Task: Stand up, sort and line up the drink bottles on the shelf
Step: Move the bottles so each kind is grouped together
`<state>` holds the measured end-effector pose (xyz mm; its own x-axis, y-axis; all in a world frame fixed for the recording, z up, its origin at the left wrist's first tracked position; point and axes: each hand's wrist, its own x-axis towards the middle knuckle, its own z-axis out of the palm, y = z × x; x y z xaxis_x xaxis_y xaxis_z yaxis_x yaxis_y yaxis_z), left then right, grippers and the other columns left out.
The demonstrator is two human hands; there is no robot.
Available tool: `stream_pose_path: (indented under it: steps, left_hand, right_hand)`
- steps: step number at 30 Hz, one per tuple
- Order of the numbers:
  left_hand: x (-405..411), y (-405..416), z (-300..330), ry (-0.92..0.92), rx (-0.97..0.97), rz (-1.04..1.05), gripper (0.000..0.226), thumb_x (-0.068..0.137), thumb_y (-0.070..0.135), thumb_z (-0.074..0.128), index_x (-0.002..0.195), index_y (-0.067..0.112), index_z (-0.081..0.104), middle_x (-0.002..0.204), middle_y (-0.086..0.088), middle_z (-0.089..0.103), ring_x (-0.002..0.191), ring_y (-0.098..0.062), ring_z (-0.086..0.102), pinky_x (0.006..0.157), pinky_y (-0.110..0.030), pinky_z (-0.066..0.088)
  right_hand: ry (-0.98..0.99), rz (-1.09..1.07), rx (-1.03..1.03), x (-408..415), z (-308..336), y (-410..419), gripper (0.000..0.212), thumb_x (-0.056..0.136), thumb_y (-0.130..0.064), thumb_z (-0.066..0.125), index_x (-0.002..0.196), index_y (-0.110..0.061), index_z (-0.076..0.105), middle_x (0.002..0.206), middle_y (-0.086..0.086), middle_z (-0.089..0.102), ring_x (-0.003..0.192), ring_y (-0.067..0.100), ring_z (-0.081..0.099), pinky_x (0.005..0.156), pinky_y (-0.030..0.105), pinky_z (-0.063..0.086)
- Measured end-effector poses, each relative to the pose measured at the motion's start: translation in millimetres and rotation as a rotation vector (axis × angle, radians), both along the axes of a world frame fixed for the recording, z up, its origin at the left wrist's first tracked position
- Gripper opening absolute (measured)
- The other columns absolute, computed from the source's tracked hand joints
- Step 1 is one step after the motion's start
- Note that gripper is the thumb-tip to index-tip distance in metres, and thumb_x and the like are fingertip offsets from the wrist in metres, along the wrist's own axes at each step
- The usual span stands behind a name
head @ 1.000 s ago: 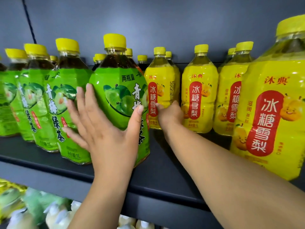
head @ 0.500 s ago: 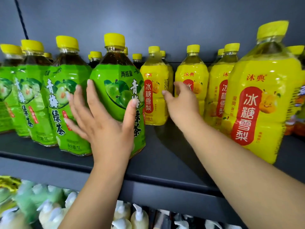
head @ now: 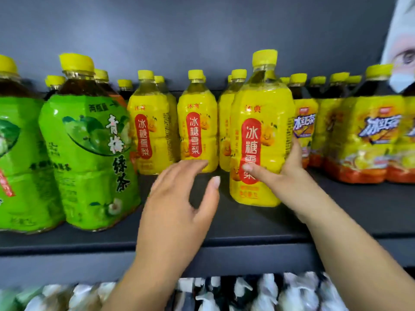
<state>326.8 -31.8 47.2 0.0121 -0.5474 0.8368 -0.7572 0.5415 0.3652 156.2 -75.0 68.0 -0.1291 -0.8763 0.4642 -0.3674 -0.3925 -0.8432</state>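
While the right hand [head: 289, 176] curls around a glossy yellow bottle [head: 261, 131] standing upright near the front of the dark matte shelf [head: 247, 223], the left hand [head: 177, 196] hovers with fingers spread, holding nothing. Green bottles [head: 89, 158], faceted plastic with yellow caps, stand to the left.

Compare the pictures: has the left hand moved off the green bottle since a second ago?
Yes. The left hand has left the green bottle and moved right, now hovering open over the shelf toward the yellow bottle that the right hand grips.
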Motion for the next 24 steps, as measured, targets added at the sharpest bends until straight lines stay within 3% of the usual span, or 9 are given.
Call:
stream_pose_path:
  steps: [3,6,10,12,15,17,24]
  left_hand:
    - [-7,-3,-3,-0.172,0.344,0.058,0.051,0.086,0.06,0.04,0.124,0.028,0.052,0.129,0.009,0.055,0.117,-0.008,0.047,0.089,-0.02,0.035]
    - [-9,-8,-5,-0.262,0.533,0.097,0.05,0.085,0.06,0.039,0.126,0.034,0.048,0.129,0.009,0.055,0.117,-0.013,0.05,0.091,-0.026,0.04]
    - [-9,-7,-5,-0.282,0.555,0.108,0.046,0.085,0.061,0.038,0.122,0.035,0.049,0.126,0.011,0.056,0.114,-0.012,0.051,0.088,-0.026,0.042]
    - [-9,-7,-5,-0.277,0.544,0.12,0.046,0.085,0.06,0.038,0.121,0.036,0.05,0.125,0.012,0.057,0.114,-0.011,0.051,0.087,-0.026,0.042]
    - [-10,-6,-6,-0.277,0.54,0.13,0.046,0.084,0.061,0.038,0.121,0.036,0.051,0.124,0.012,0.057,0.112,-0.01,0.052,0.085,-0.025,0.042]
    - [-11,-5,-5,-0.275,0.534,0.143,0.045,0.084,0.06,0.039,0.121,0.036,0.051,0.125,0.012,0.057,0.112,-0.011,0.052,0.083,-0.024,0.041]
    - [-10,-8,-8,-0.23,0.512,0.136,0.039,0.084,0.055,0.046,0.114,0.033,0.057,0.118,0.011,0.061,0.108,-0.011,0.054,0.084,-0.023,0.041]
  right_hand:
    - [-0.02,0.12,0.111,-11,0,-13,0.114,0.057,-0.042,0.076,0.143,-0.028,0.003,0.139,-0.003,0.042,0.125,0.019,0.045,0.107,0.046,0.036]
    - [-0.024,0.231,0.214,-19,7,-24,0.119,0.047,-0.044,0.072,0.144,-0.03,0.004,0.136,-0.003,0.045,0.122,0.018,0.046,0.105,0.044,0.038]
    - [-0.077,0.396,0.316,-35,13,-39,0.072,0.08,-0.016,0.063,0.137,-0.032,0.022,0.109,-0.012,0.056,0.096,0.006,0.056,0.076,0.025,0.05]
    - [-0.094,0.416,0.313,-39,11,-46,0.065,0.083,-0.013,0.06,0.136,-0.032,0.026,0.106,-0.013,0.058,0.094,0.004,0.057,0.068,0.021,0.053]
    - [-0.1,0.371,0.248,-35,5,-57,0.072,0.079,-0.018,0.065,0.139,-0.029,0.027,0.124,-0.003,0.055,0.116,0.017,0.054,0.091,0.038,0.05]
    - [-0.089,0.334,0.198,-33,2,-63,0.075,0.076,-0.022,0.068,0.139,-0.028,0.027,0.128,-0.002,0.052,0.119,0.019,0.05,0.101,0.044,0.043]
    - [-0.083,0.377,0.231,-34,-5,-72,0.079,0.076,-0.031,0.067,0.141,-0.025,0.023,0.132,-0.001,0.05,0.119,0.017,0.049,0.1,0.037,0.041]
